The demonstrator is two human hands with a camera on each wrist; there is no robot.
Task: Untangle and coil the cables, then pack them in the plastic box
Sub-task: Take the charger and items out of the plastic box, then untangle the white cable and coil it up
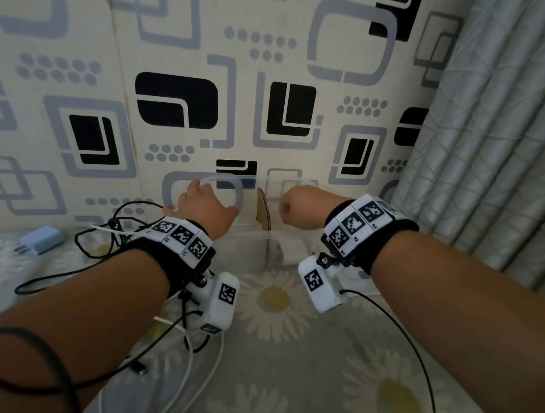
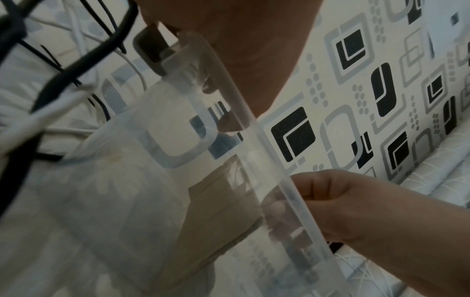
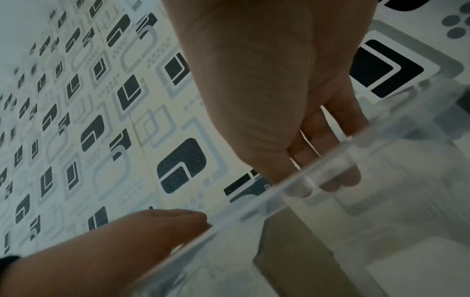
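The clear plastic box [image 1: 273,237] stands on the bed by the wall, with a brown cardboard piece [image 1: 264,212] inside. My left hand [image 1: 202,203] grips its raised top edge [image 2: 257,140] near the rounded corner, the thumb showing through the plastic. My right hand [image 1: 299,207] curls its fingers [image 3: 330,180] over the same edge [image 3: 305,174] further right. I cannot tell whether this edge is a lid or the box wall. Tangled black cables [image 1: 107,230] lie left of the box. A white cable [image 1: 189,359] and a black plug [image 1: 142,370] lie under my left forearm.
A pale blue charger block [image 1: 42,238] lies at the far left on the daisy-print sheet [image 1: 276,300]. The patterned wall [image 1: 176,102] stands just behind the box. A grey curtain [image 1: 486,153] hangs at the right. Black cords trail from both wrist cameras.
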